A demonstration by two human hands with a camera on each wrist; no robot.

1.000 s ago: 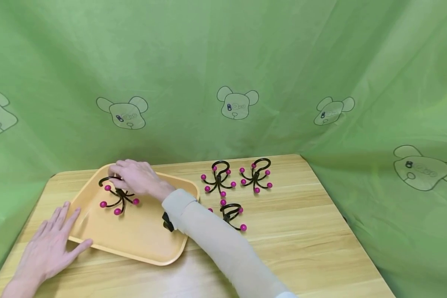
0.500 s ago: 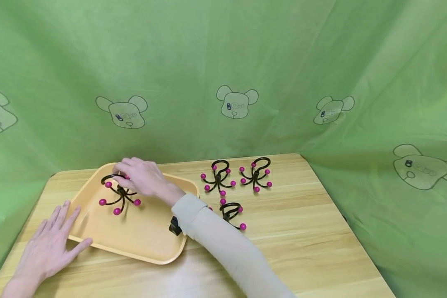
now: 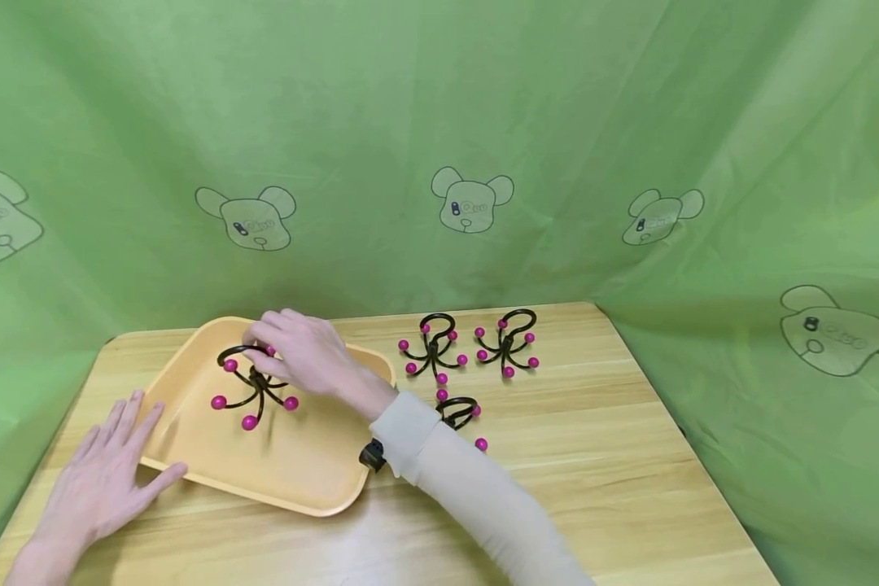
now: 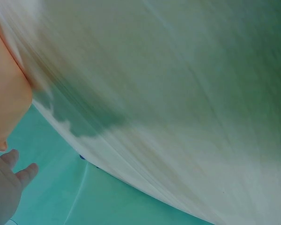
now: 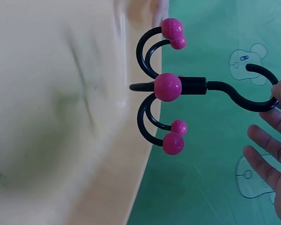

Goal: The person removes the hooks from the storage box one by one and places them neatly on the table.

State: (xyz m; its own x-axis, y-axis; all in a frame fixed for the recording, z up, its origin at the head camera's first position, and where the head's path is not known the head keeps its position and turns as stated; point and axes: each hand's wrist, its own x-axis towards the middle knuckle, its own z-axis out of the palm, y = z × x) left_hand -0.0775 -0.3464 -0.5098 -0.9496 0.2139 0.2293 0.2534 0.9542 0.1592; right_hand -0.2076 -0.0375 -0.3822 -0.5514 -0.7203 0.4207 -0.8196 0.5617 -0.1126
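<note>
My right hand (image 3: 303,350) pinches the curved hook of a black multi-arm hanger hook (image 3: 256,378) with pink ball tips, over the yellow-orange tray (image 3: 293,476). In the right wrist view, thumb and fingertips meet on the hook of this hanger hook (image 5: 194,86), and the remaining fingers are spread. Its arms stand close over the tray floor, where shadows fall beneath them. My left hand (image 3: 102,480) lies at the tray's left corner, fingers straight over the rim and thumb on the near edge. The left wrist view catches a few fingertips below the tray's orange side (image 4: 9,79).
To the right of the tray, two like hanger hooks, one (image 3: 432,348) beside another (image 3: 508,346), stand near the table's back edge. A third hanger hook (image 3: 450,419) is nearer, partly hidden by the right sleeve (image 3: 469,480). A green curtain (image 3: 366,122) encloses the wooden table (image 3: 593,456).
My right hand has shifted a little to the right over the tray, carrying the hanger hook. The right sleeve now hides more of the nearest hanger hook. My left hand stays put.
</note>
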